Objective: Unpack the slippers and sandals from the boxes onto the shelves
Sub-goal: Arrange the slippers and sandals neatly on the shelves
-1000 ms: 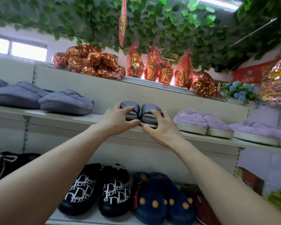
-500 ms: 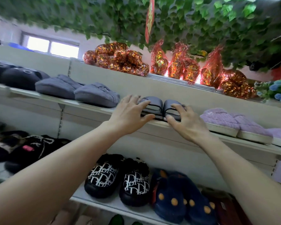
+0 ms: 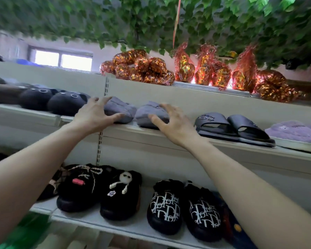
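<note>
A pair of black slide sandals stands on the upper shelf, with no hand on it. To its left lies a pair of grey plush slippers: the left slipper and the right slipper. My left hand is spread over the left slipper, thumb at its front edge and fingers above it. My right hand is spread the same way over the right slipper. Both hands have straight, splayed fingers and grip nothing.
Dark round plush slippers sit further left on the same shelf, lilac plush slippers at the far right. The lower shelf carries several black slippers. Foil-wrapped bundles line the top, under hanging leaves.
Both hands have let go of the black sandals, which stay on the shelf, and moved left to the grey plush slippers. The view has swung left.
</note>
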